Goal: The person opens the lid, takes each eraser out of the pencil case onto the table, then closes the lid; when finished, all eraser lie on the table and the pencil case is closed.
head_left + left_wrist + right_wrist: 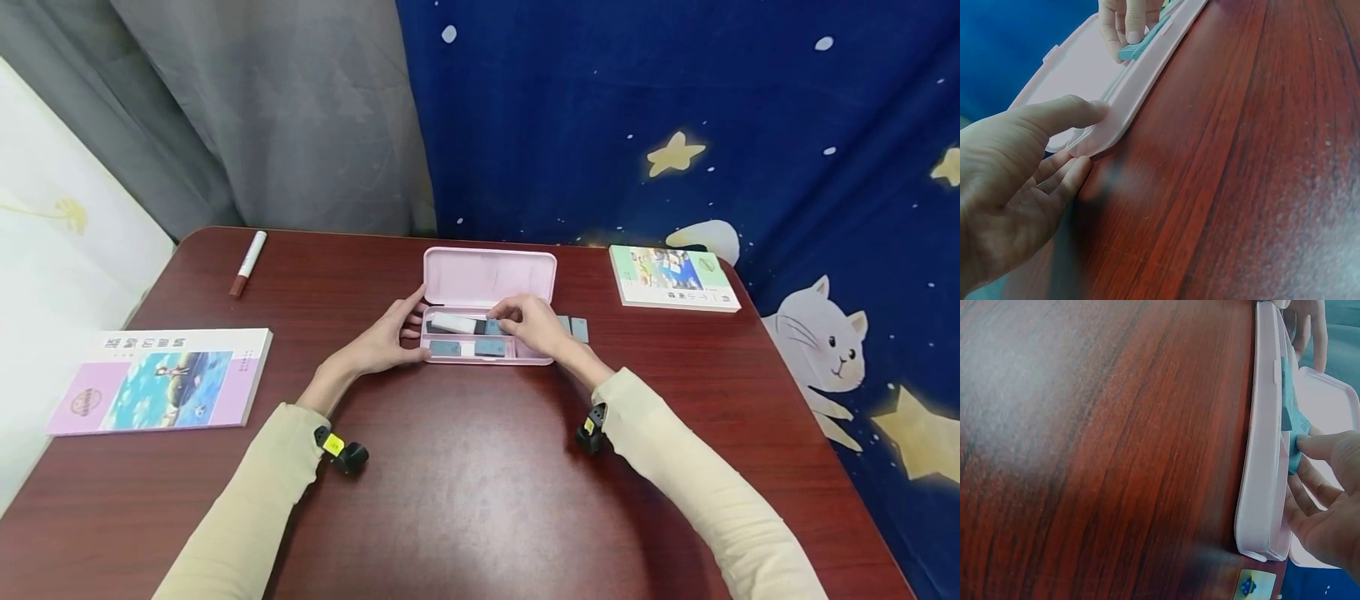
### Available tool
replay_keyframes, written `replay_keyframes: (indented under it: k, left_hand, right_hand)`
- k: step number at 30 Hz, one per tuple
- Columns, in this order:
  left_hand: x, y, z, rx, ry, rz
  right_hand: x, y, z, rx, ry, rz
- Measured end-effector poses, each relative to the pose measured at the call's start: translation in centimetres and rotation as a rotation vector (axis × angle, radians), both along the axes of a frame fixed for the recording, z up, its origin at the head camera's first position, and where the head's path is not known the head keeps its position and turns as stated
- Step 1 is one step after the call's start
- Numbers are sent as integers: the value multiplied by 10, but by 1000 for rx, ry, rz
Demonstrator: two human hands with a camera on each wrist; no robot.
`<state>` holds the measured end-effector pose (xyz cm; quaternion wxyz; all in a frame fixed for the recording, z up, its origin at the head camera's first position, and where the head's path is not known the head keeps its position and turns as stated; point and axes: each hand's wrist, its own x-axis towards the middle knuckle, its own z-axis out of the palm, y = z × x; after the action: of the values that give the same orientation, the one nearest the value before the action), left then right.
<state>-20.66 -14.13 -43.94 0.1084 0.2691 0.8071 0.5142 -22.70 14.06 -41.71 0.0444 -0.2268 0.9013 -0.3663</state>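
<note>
A pink pencil case (490, 277) stands with its lid raised at the back of the table. My left hand (381, 338) holds its left end, thumb at the front corner and fingers along the side. My right hand (534, 322) pinches a blue-grey eraser (1299, 428) over the rear compartment. A white block (453, 323) with a dark end lies at the left of that compartment. In the front compartment lie two more blue-grey erasers (490, 347), with a white piece between them. Other grey blocks (579, 328) lie beside the case's right end, partly behind my right hand.
A white pen with a brown cap (251, 258) lies at the back left. A large lilac book (161, 381) rests at the left edge, and a smaller green-and-white book (675, 279) at the back right. Curtains (540, 125) hang right behind the table.
</note>
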Motion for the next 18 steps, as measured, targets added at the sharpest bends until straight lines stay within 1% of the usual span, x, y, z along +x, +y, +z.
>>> replay_keyframes:
  k: [6, 7, 9, 11, 16, 18]
  left_hand:
    - [13, 5, 27, 5, -23, -10]
    - [14, 6, 30, 3, -26, -12]
    - [14, 6, 30, 8, -32, -9]
    - [11, 5, 23, 10, -20, -8]
    - [-1, -1, -1, 10, -8, -1]
    - [-2, -2, -3, 9, -12, 1]
  right_hand:
    - [1, -1, 1, -8, 2, -9]
    - [1, -1, 1, -10, 1, -9]
    - [1, 0, 1, -18, -2, -11]
    - [1, 0, 2, -30, -2, -13]
    - [1, 3, 4, -70, 1, -28]
    - [1, 5, 5, -87, -6, -45]
